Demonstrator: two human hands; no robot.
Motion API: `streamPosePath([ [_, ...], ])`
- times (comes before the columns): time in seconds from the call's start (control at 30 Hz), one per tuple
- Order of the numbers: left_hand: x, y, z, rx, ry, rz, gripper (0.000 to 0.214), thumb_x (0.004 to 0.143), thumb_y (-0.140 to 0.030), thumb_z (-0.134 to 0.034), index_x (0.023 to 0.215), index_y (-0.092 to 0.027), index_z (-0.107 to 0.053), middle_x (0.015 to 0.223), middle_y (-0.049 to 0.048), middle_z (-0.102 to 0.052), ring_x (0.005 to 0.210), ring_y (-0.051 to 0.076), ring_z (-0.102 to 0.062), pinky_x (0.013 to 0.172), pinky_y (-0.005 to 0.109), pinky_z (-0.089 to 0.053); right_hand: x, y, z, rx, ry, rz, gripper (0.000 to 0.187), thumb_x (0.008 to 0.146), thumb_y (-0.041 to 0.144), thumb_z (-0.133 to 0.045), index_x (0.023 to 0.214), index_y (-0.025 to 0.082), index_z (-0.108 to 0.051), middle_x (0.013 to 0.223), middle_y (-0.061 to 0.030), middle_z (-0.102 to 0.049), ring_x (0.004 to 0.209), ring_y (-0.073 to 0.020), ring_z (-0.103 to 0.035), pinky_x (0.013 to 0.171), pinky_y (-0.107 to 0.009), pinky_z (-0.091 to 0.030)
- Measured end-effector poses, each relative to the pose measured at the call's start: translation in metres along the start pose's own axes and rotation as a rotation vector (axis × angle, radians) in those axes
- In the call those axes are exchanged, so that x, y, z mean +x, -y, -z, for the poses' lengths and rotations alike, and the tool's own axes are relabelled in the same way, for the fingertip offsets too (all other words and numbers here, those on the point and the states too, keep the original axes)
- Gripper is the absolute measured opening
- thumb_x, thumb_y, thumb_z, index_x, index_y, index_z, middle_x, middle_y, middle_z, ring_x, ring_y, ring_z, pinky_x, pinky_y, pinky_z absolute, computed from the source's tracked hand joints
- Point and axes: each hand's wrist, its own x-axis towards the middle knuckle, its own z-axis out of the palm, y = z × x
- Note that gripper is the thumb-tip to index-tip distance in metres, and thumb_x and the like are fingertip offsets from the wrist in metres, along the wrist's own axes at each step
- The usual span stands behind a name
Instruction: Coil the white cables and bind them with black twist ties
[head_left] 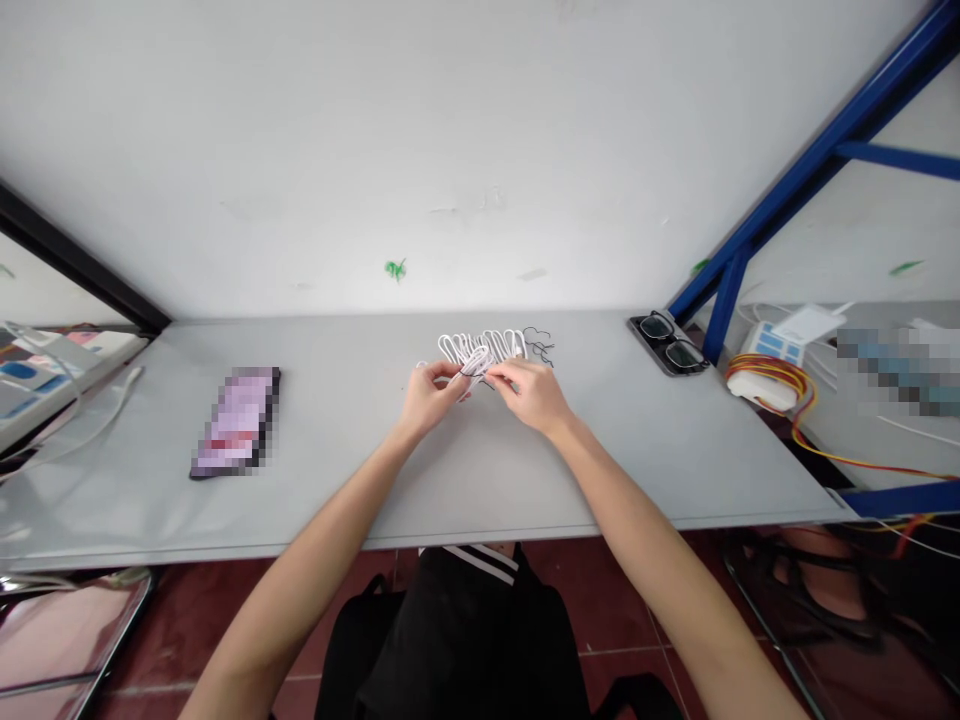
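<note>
A folded bundle of white cable (475,360) is gripped between the thumb and fingers of my left hand (429,402). A thin black tie (470,375) crosses this bundle. My right hand (534,396) pinches at the bundle's right side, its thumb and forefinger closed on what looks like an end of that tie. Just behind both hands lie more looped white cables (513,340) in a row on the grey table. Several loose black ties (541,345) are scattered right of them. My fingers hide part of the held bundle.
On the grey table (300,520), a blurred-out purple item with a dark edge (238,420) lies at left. Glasses (671,340) rest on a dark case at back right. Beyond the blue frame (726,300) are red and yellow wires (784,372). A white wall stands behind.
</note>
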Motion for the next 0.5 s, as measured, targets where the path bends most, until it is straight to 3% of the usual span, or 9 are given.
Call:
streamPosePath([
  [0.13,-0.002,0.0,-0.002,0.241,-0.07,-0.112,0.02,0.073,-0.032,-0.068,0.086,-0.018,-0.068,0.074,0.0036,-0.071,0.064,0.017,-0.064,0.06,0.029,-0.048,0.0,-0.002,0.002,-0.16,-0.005,0.084,0.027,0.095,0.028,-0.047,0.076,0.023,-0.065,0.077,-0.006,-0.069,0.077,-0.0206,-0.059,0.072,-0.034,-0.042],
  [0.23,-0.004,-0.001,-0.004,0.259,-0.075,-0.178,0.019,0.071,-0.028,-0.068,0.087,-0.019,-0.063,0.072,0.0015,-0.07,0.065,0.015,-0.063,0.061,0.027,-0.047,0.001,0.001,-0.001,-0.175,-0.056,0.087,0.028,0.095,0.027,-0.044,0.075,0.023,-0.062,0.075,-0.0061,-0.068,0.076,-0.0204,-0.058,0.072,-0.033,-0.042],
  [0.37,-0.004,0.0,-0.003,0.221,-0.009,-0.26,0.015,0.072,-0.029,-0.068,0.073,-0.019,-0.058,0.072,0.0011,-0.067,0.068,0.015,-0.063,0.064,0.027,-0.048,0.003,0.004,-0.003,-0.026,-0.181,-0.075,0.023,0.093,0.032,-0.048,0.076,0.023,-0.059,0.073,-0.004,-0.065,0.069,-0.0179,-0.056,0.068,-0.031,-0.043],
  [0.5,-0.003,0.003,-0.002,0.039,0.015,-0.275,0.017,0.072,-0.031,-0.071,0.074,-0.018,-0.06,0.075,0.0025,-0.068,0.071,0.016,-0.063,0.065,0.028,-0.048,0.008,-0.009,0.004,0.234,-0.282,-0.28,0.025,0.088,0.042,-0.053,0.076,0.021,-0.058,0.068,-0.0025,-0.061,0.062,-0.0163,-0.053,0.062,-0.029,-0.043],
])
